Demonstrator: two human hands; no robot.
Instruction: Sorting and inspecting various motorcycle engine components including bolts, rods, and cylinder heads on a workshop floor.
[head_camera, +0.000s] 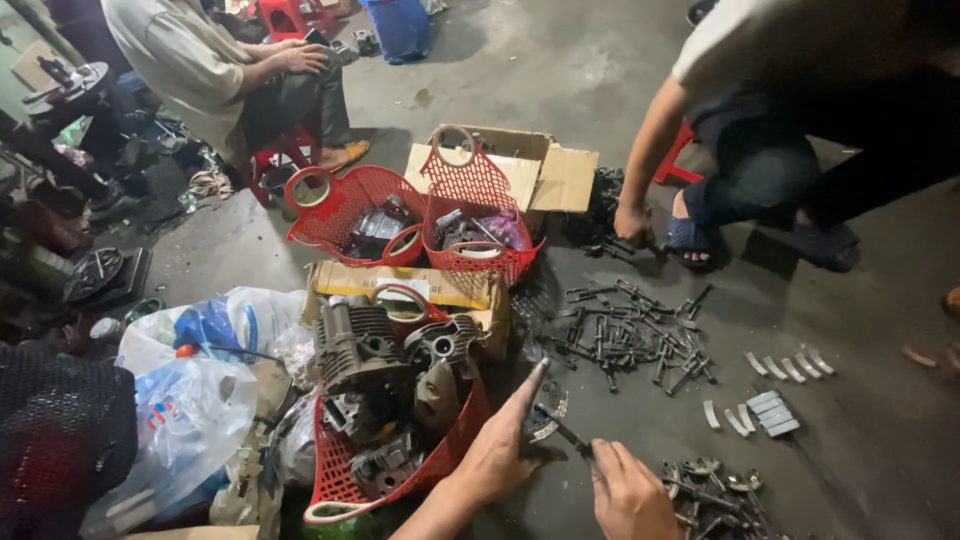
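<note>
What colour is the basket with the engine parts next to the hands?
Red, with a mesh wall. The basket shows best in the head view, beside the left hand.

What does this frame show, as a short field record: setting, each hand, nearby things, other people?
setting: concrete floor, parts spread out
left hand: index finger extended, beside red basket of engine parts
right hand: pinches a thin dark metal rod
nearby: pile of dark metal pieces; two more red baskets
others: two people crouched or seated
</note>
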